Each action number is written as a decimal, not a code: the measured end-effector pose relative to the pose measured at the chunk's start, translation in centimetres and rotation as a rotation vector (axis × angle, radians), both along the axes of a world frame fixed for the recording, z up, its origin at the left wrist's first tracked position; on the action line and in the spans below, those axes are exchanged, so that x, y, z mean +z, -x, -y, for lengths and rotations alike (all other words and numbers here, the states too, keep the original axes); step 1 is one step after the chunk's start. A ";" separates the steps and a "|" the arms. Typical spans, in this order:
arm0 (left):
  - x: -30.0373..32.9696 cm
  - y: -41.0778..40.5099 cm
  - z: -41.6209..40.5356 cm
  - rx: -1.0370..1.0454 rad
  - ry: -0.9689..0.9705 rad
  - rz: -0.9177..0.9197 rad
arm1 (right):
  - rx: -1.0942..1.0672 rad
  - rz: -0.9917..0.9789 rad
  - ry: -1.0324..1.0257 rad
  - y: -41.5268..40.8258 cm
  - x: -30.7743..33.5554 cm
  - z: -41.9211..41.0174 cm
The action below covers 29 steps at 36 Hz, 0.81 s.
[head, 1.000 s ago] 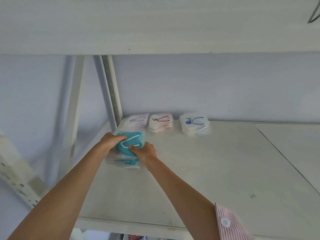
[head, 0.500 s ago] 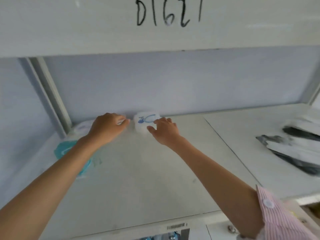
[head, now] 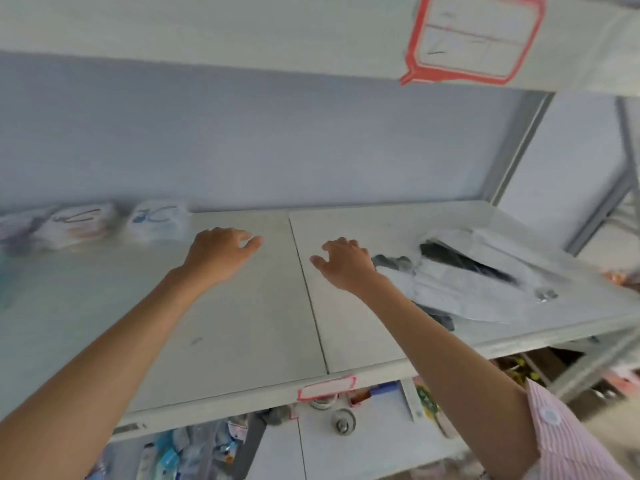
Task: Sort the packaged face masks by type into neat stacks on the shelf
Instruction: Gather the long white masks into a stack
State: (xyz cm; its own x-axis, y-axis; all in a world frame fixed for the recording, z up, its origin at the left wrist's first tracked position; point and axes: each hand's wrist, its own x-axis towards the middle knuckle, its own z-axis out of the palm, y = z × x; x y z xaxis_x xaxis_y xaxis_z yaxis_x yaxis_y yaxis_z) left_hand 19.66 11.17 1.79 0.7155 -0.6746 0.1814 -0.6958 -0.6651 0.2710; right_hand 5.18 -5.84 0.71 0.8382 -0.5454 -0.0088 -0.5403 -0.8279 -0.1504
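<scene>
1. Both hands have left the blue-print stack point(head: 157, 220) at the back wall and shifted right along the shelf point(head: 242, 323); half a second ago the fingertips sat at that stack's sides, and the view has swung right too.
2. Left hand point(head: 216, 252): fingers loosely spread and slightly bent, holding nothing, over the bare board. The blue-print stack lies near it at about 10 o'clock, apart from the fingers.
3. Right hand point(head: 344, 263): fingers spread and relaxed, thumb out to the left, holding nothing. The loose pile point(head: 474, 275) of packets lies just beside it at 3 o'clock; whether the knuckles touch the nearest dark packet cannot be told.
4. Count, back left: two stacks show clearly, the blue-print one and a red-print stack point(head: 81, 225) just left of it; a third bundle at the far left edge is too blurred to name.
5. Count, right: one untidy pile of clear-wrapped black and white or grey masks; single packets overlap and blur, so their number cannot be told.
6. Two red-bordered labels: one point(head: 474, 36) on the upper shelf edge at 1 o'clock, one point(head: 327, 388) on the front edge at 6 o'clock.
</scene>
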 end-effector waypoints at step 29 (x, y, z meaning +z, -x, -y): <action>-2.5 11.1 18.2 -0.044 0.133 -0.144 | -0.298 0.025 -0.194 15.9 -2.0 26.9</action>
